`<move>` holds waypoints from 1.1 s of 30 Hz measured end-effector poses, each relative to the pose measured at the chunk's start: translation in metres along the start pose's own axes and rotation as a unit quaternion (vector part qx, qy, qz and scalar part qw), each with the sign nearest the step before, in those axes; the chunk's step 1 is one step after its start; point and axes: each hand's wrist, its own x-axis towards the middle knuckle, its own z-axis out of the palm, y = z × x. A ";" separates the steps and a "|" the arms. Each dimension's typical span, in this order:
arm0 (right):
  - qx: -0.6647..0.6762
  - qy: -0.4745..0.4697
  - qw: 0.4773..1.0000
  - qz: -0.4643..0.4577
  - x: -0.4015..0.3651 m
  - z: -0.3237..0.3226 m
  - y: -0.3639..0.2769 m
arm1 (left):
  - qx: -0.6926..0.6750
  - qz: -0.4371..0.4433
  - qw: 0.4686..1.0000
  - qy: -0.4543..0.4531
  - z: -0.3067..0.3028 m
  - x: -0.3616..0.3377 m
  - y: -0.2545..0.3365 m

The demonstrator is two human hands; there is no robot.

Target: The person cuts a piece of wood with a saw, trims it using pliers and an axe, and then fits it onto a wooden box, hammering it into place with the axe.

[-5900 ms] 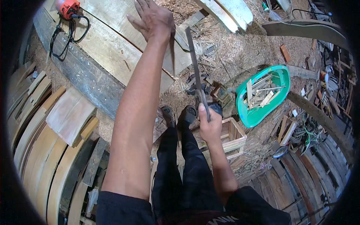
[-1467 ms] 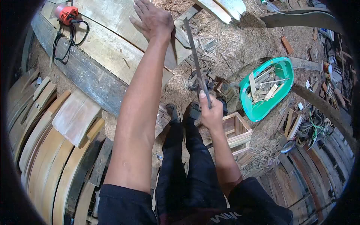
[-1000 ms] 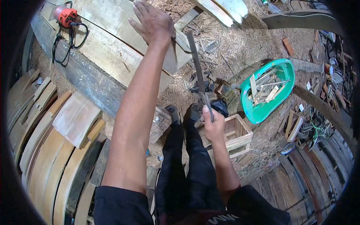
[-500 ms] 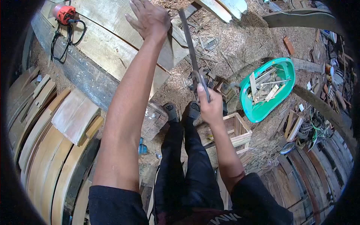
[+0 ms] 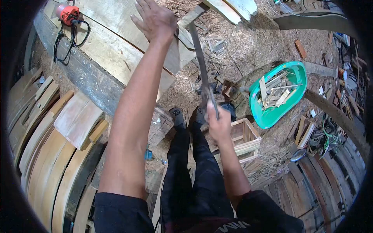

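My left hand [image 5: 155, 21] presses on a wide wooden board [image 5: 116, 19] at the top of the view, its fingers spread. In my right hand [image 5: 218, 122] is a handsaw [image 5: 200, 58], gripped by its handle, the fingers wrapped round it. The saw's long dark blade points up and away from me, its far end close to the end of a narrow wood piece [image 5: 187, 38] beside the board. The handle is somewhat blurred. Below the blade lie wood offcuts on the floor, near my feet.
A red power tool [image 5: 68, 14] with a black cord sits on the workbench at upper left. To the right stands a green tub [image 5: 268, 123] of wood scraps. A small wooden frame [image 5: 246, 139] is near my right forearm. Stacked boards [image 5: 50, 155] lie at left; shavings cover the floor.
My right hand and the handsaw have drawn back a little toward me, the blade's tip now lower. My left hand stays in place on the board.
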 end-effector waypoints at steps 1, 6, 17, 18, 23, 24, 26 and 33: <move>-0.034 -0.012 0.999 -0.034 0.020 0.000 -0.005 | -0.005 -0.024 1.000 -0.013 -0.002 0.003 0.004; -0.007 0.019 0.999 -0.027 -0.006 0.004 0.018 | -0.008 -0.053 0.998 -0.036 0.001 -0.001 0.003; 0.012 0.020 1.000 0.004 -0.025 0.000 0.012 | -0.027 -0.056 0.998 -0.024 -0.006 0.001 0.006; 0.003 0.021 1.000 -0.005 -0.019 0.000 0.015 | -0.025 -0.056 0.998 -0.020 -0.006 0.001 0.006; -0.004 0.002 1.000 -0.018 0.024 0.009 -0.003 | -0.017 -0.054 0.998 -0.021 0.002 0.000 0.003; -0.016 0.002 0.999 -0.033 0.013 0.005 0.005 | -0.014 -0.059 0.998 -0.034 0.002 -0.004 0.005; 0.021 0.017 1.000 0.004 -0.019 0.001 0.018 | -0.005 -0.069 0.997 -0.043 -0.003 0.002 0.006; -0.029 -0.001 0.999 -0.026 0.022 0.003 0.004 | -0.030 -0.064 0.997 -0.037 -0.006 0.001 0.007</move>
